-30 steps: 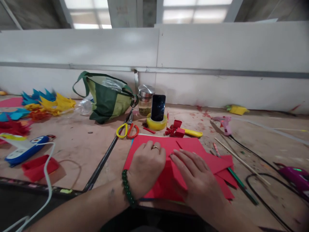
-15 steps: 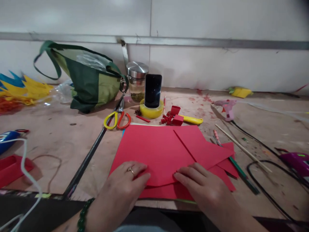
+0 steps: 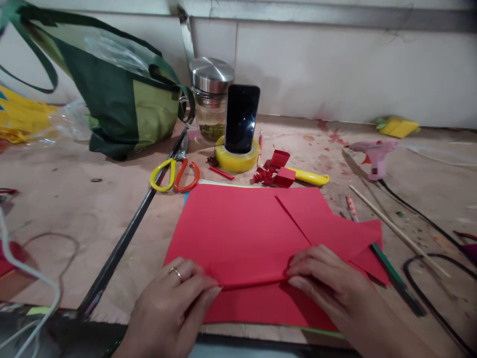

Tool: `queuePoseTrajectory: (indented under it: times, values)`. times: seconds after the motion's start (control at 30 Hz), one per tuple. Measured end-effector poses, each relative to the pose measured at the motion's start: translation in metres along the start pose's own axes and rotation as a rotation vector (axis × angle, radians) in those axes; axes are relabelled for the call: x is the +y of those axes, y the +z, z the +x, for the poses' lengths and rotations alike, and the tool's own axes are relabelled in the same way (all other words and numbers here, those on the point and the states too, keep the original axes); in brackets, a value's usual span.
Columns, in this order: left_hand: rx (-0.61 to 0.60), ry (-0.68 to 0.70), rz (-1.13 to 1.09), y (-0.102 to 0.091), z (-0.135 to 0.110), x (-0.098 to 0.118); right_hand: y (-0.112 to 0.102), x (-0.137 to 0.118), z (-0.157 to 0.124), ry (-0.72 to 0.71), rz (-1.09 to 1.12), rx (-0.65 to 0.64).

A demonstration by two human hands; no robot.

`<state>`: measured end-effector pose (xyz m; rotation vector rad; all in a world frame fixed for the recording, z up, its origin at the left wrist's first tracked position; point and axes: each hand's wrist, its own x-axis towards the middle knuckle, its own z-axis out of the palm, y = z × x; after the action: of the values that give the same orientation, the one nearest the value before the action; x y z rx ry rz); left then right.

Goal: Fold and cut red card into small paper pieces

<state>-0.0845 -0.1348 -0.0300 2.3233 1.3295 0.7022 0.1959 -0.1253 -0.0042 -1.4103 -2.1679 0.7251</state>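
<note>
A stack of red paper sheets [image 3: 246, 233] lies on the table in front of me. My left hand [image 3: 175, 303] and my right hand [image 3: 328, 283] both pinch the near edge of the top red sheet, which is folded over into a narrow strip between them. The left hand wears a ring. Red paper triangles [image 3: 368, 248] stick out from under the stack at the right.
Yellow and orange scissors [image 3: 174, 174], a phone [image 3: 241, 118] standing in a yellow tape roll [image 3: 236, 160], a glass jar [image 3: 211, 102] and a green bag [image 3: 112, 84] stand behind the paper. A yellow cutter [image 3: 309, 177], pink glue gun [image 3: 372, 154], wooden stick [image 3: 398, 237] and black cable [image 3: 421, 268] lie right.
Both hands slid back from the middle of the red sheet to its near edge and pinched a fold there. The view has tilted down and moved closer.
</note>
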Motion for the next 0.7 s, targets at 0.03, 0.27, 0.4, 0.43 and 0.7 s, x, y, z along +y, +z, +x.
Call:
queuePoseTrajectory:
  times: [0.03,0.27,0.4,0.43,0.7]
  values:
    - [-0.015,-0.026,0.008,-0.002,0.001,-0.001,0.0,0.0,0.001,0.014,-0.006,0.005]
    - [-0.129,-0.091,0.071,-0.012,0.012,0.005,0.001,0.0,0.006,0.069,-0.032,0.007]
    - [-0.198,-0.135,0.086,-0.011,0.017,0.006,-0.002,0.001,0.008,0.082,-0.038,-0.041]
    - [-0.198,-0.141,0.091,-0.01,0.018,0.006,-0.003,0.002,0.008,0.09,-0.041,-0.06]
    - [-0.28,-0.214,0.017,-0.012,0.024,0.001,-0.007,0.016,0.006,0.124,-0.01,-0.157]
